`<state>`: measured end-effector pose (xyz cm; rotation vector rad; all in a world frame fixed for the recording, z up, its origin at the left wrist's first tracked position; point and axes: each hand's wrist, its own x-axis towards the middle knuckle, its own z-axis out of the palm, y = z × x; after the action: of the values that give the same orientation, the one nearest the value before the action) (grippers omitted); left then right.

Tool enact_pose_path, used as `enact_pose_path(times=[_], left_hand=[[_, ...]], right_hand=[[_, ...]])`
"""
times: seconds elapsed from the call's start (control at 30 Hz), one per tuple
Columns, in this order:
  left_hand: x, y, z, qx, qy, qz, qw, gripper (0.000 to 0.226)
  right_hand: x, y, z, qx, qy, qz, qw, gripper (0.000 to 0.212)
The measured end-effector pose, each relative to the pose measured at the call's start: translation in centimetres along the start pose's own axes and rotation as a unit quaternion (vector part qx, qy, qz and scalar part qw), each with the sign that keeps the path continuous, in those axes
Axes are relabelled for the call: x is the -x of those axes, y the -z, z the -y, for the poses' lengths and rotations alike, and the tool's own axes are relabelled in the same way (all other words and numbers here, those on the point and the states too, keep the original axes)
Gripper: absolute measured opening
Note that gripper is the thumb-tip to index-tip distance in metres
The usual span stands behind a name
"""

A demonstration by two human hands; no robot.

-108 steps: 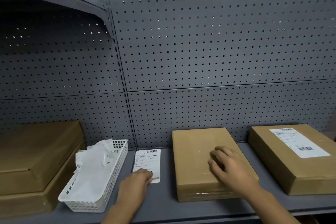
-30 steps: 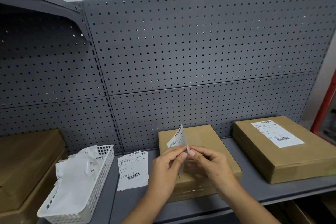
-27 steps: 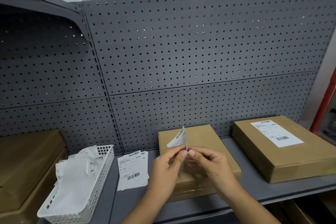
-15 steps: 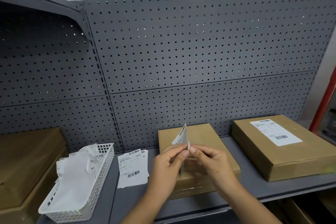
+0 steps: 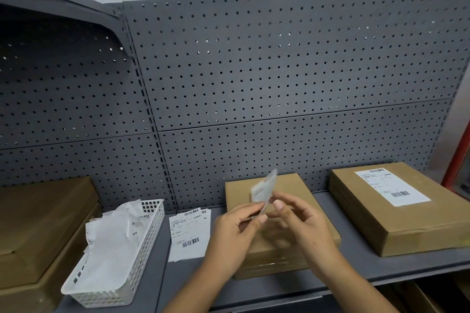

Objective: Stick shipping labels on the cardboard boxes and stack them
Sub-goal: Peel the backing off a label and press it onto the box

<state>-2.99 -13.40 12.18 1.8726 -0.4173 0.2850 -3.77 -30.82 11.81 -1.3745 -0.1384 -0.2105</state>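
At the far left of the frame sit stacked brown boxes [image 5: 38, 231], unlabelled on the faces that show. Just right of them a white basket [image 5: 119, 269] holds crumpled white sheets, likely peeled backings, and beside it a small pile of spare labels [image 5: 189, 231] lies flat on the grey shelf [image 5: 356, 277].

The step in hand looks like peeling: at lower centre the left hand [image 5: 234, 234] and right hand [image 5: 302, 226] meet above the middle box [image 5: 287, 185], both pinching one label [image 5: 264, 189] that stands on edge, blurred, its top tilted to the right. The left grip is narrow, thumb and forefinger closed on the lower edge; the right grip is likewise narrow, thumb up, pinching the same edge from the other side. Whether the backing has started to part I cannot tell.

Both forearms rise from the bottom edge and converge, wrists held above the box, not touching it.

Next, by my judgement, the layers must be drawn fully apart, the sticky sheet laid flat on the bare box top and smoothed, and the backing dropped in the basket.

At right, a labelled box [image 5: 396, 213] rests alone, well apart, probably the base of the stack.
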Motion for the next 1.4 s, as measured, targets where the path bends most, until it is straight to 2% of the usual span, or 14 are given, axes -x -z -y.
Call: enact_pose_path(times=[0.07,0.13,0.2,0.23,0.3,0.37,0.47,0.53,0.63,0.73,0.87,1.03,1.17,1.4], left_hand=[[-0.2,0.7,-0.4,-0.057,-0.010,-0.003,0.998,0.022],[-0.7,1.5,-0.9,-0.109,-0.025,-0.014,0.994,0.020],[-1.4,2.3,-1.5,-0.139,-0.053,-0.024,0.989,0.020],[-1.8,2.7,-1.8,-0.140,-0.059,-0.029,0.988,0.020],[-2.4,3.2,-2.6,-0.114,-0.057,-0.046,0.991,0.022],[-2.8,3.0,-3.1,-0.103,-0.058,-0.071,0.990,0.030],[-2.5,1.5,-3.4,-0.115,-0.037,-0.160,0.980,0.045],[-2.0,0.0,-3.3,-0.067,-0.014,-0.199,0.978,0.042],[-1.4,-2.2,-3.7,0.115,0.035,-0.163,0.979,0.034],[-1.5,-2.7,-4.9,0.253,0.071,-0.139,0.955,0.021],[-1.8,-2.2,-5.2,0.270,0.063,-0.150,0.949,0.011],[-1.8,-1.8,-4.9,0.302,0.081,-0.148,0.938,0.012],[-1.7,-1.7,-4.8,0.297,0.080,-0.131,0.942,0.013],[-1.5,-1.4,-5.7,0.371,0.115,-0.086,0.918,0.020]], right_hand=[[-0.5,0.5,0.7,0.109,0.091,-0.032,0.989,0.030],[-1.1,1.5,1.9,0.272,0.189,0.001,0.943,0.032],[-2.0,2.2,2.9,0.416,0.218,0.052,0.881,0.022],[-2.2,2.3,3.5,0.447,0.204,0.077,0.867,0.015],[-2.5,2.2,4.3,0.419,0.161,0.131,0.884,0.013],[-2.2,1.5,4.5,0.354,0.147,0.138,0.913,0.012],[-1.8,0.3,3.7,0.340,0.215,0.040,0.915,0.010],[-1.5,-0.6,3.1,0.353,0.258,-0.003,0.899,0.010],[-1.1,-1.7,2.5,0.377,0.301,-0.006,0.876,0.014],[-0.9,-1.7,1.9,0.414,0.331,0.004,0.848,0.026],[-0.7,-1.4,2.0,0.376,0.307,0.003,0.874,0.042],[-0.5,-1.3,2.8,0.326,0.266,0.003,0.907,0.030],[-0.9,-1.3,2.8,0.264,0.241,-0.019,0.934,0.024],[-1.1,-1.3,3.1,0.190,0.219,-0.019,0.957,0.030]])
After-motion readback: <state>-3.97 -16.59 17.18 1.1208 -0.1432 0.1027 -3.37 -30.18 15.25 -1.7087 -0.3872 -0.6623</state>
